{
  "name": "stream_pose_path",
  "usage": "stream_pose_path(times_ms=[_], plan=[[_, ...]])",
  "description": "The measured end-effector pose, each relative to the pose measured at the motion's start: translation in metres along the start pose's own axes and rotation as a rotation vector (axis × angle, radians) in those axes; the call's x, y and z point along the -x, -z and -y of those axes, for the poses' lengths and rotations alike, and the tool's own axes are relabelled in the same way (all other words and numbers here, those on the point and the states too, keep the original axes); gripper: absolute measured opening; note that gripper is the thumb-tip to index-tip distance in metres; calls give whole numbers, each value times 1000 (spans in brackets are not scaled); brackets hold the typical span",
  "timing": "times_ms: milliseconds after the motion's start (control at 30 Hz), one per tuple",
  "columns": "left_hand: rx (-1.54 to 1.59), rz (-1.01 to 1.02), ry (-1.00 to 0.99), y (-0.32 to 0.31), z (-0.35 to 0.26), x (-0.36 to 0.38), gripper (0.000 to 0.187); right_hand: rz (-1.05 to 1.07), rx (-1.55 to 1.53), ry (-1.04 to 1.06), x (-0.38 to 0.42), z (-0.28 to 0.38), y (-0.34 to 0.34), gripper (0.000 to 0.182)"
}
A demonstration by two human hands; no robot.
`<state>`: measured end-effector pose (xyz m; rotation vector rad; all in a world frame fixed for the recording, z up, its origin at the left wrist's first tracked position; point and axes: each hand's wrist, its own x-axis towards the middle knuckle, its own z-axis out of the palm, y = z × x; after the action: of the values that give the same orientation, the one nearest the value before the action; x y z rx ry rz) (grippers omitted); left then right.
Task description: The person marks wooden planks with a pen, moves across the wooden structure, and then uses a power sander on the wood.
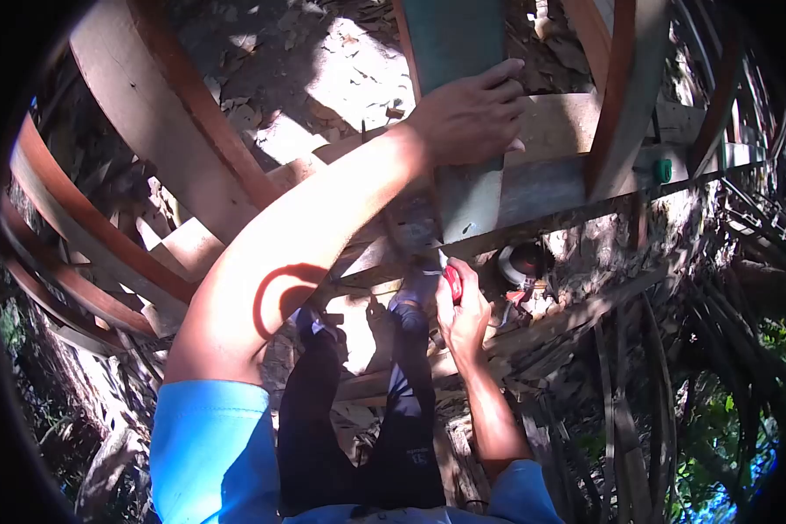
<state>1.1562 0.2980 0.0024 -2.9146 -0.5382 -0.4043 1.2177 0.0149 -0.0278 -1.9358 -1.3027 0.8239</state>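
Note:
My left hand (476,113) reaches across a greenish wooden plank (458,44), its fingers bent over the plank's right edge. The plank runs down from the top of the view, and its lower end overlaps a long horizontal board (546,182). In my right hand (465,314), closer to my body and below the plank's end, is a small red-handled tool (452,284) with a pale, pointed tip. My fingers are closed around the handle and partly hide it, so its exact kind cannot be made out. The tip points up toward the plank's lower end.
Curved wooden ribs (162,113) rise on the left, with another curved rib (616,105) at right. A small green object (663,171) sits on the horizontal board. A round, dark-centred object (522,262) lies on the littered ground right of my right hand. Dry fronds (716,349) hang at right.

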Motion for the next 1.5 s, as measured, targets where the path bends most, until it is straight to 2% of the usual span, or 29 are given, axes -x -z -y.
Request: stream_pose_path(times_ms=[100, 467, 600, 700, 733, 800, 867, 900, 967, 1100, 1233, 1367, 1467, 1500], plan=[[27, -142, -9, -11, 2, 2, 46, -45, 169, 118, -17, 3, -16, 28], [47, -133, -20, -11, 2, 4, 48, 37, 462, 285, -39, -9, -31, 32], [98, -171, 0, -14, 3, 6, 47, 166, 497, 151, -51, 9, -30, 25], [74, -149, -1, -21, 2, 3, 46, 278, 605, -50, -35, 15, -17, 25], [54, -130, -6, -19, 1, 2, 46, 322, 573, -61, -27, 8, -6, 28], [10, -87, -10, -18, 2, 2, 46, 243, 549, -4, -13, -2, 10, 29], [50, -181, 14, -21, 4, 3, 47, 282, 393, -92, -12, -3, 23, 28], [76, -228, 20, -22, 1, 3, 47, 249, 387, -2, -14, 1, 24, 28], [82, -182, 15, -18, 0, 2, 46, 163, 370, 188, -30, 14, 20, 29], [109, -193, -10, -12, 2, 0, 39, 218, 431, 270, -48, -2, -5, 36], [15, -174, -32, -3, 2, 2, 40, 96, 476, 331, -52, -16, -31, 32], [56, -199, -23, -10, 4, 1, 41, 156, 524, 276, -53, -11, -31, 35], [62, -155, -24, -9, 3, 1, 41, 374, 579, 7, -43, 10, -17, 28], [59, -125, -21, -6, 4, 0, 41, 361, 543, -14, -32, 6, -10, 28]])
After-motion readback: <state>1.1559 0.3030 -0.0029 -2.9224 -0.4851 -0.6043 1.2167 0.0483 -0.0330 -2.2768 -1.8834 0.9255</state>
